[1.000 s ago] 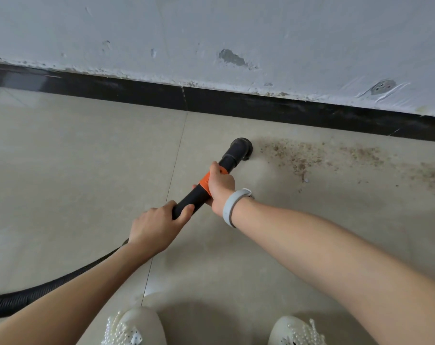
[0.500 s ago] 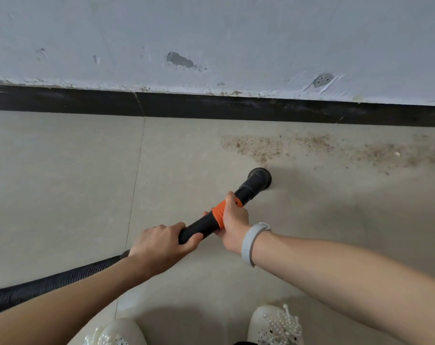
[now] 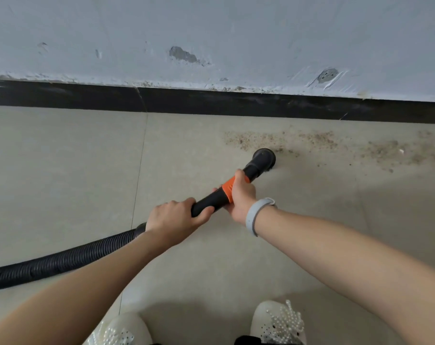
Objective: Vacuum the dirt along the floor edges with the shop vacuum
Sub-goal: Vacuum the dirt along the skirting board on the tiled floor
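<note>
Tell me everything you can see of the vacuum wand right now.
The vacuum wand is a rigid black tube, plastic by its look, with an orange collar partway along and a round black nozzle at its tip. It slants forward and right, nozzle down at the near edge of the dirt. The right hand grips the collar; the left hand grips the rear end, where the ribbed hose trails left.

A bare indoor room: beige tiled floor (image 3: 62, 170), black skirting (image 3: 211, 102), chipped white wall (image 3: 236, 33).
</note>
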`<action>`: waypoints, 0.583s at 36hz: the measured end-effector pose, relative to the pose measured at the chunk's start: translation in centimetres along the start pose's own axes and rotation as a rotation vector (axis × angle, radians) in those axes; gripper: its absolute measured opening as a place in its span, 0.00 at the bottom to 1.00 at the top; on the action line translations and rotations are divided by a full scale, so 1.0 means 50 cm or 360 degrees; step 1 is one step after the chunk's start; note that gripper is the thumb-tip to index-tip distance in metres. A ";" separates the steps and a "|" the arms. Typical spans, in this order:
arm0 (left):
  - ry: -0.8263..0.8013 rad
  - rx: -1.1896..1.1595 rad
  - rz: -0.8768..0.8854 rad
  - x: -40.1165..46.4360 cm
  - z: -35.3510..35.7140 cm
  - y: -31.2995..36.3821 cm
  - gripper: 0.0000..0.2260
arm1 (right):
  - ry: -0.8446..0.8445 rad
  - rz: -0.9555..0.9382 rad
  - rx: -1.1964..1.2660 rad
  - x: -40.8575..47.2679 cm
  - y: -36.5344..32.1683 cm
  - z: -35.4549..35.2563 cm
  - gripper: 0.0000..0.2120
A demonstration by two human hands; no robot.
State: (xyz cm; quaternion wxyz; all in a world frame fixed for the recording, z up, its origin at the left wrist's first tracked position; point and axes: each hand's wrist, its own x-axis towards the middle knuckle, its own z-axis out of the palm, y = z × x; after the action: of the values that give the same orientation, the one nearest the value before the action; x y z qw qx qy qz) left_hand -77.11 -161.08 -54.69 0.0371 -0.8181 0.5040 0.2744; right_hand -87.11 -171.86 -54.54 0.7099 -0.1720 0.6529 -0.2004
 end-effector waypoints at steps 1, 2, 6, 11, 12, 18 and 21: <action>0.0018 -0.0025 -0.0019 -0.003 0.002 -0.005 0.21 | -0.0007 0.0004 -0.0027 0.002 0.002 0.006 0.15; 0.0035 -0.0047 -0.0042 -0.008 0.004 -0.012 0.21 | -0.0015 0.0011 -0.0048 0.003 0.007 0.014 0.15; 0.0085 -0.0133 -0.0137 -0.033 0.018 -0.052 0.19 | -0.0046 0.0039 -0.0121 0.006 0.043 0.049 0.18; 0.0138 -0.0242 -0.0265 -0.055 0.026 -0.095 0.18 | -0.0131 0.0023 -0.0278 0.017 0.080 0.095 0.20; 0.0146 -0.0259 -0.0290 -0.055 0.025 -0.099 0.18 | -0.0136 0.0010 -0.0316 0.020 0.082 0.105 0.21; 0.0171 -0.0328 -0.0378 -0.020 0.003 -0.098 0.20 | -0.0217 -0.0044 -0.0452 0.045 0.044 0.143 0.21; 0.0144 -0.0326 -0.0349 0.007 -0.014 -0.094 0.21 | -0.0232 -0.0051 -0.0443 0.057 0.017 0.152 0.20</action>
State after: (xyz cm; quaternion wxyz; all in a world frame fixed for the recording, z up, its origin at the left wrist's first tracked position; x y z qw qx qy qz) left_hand -72.74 -159.33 -55.29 -0.0395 -0.8792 0.3823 0.2814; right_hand -79.32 -172.71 -56.77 0.7214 -0.2933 0.6183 -0.1063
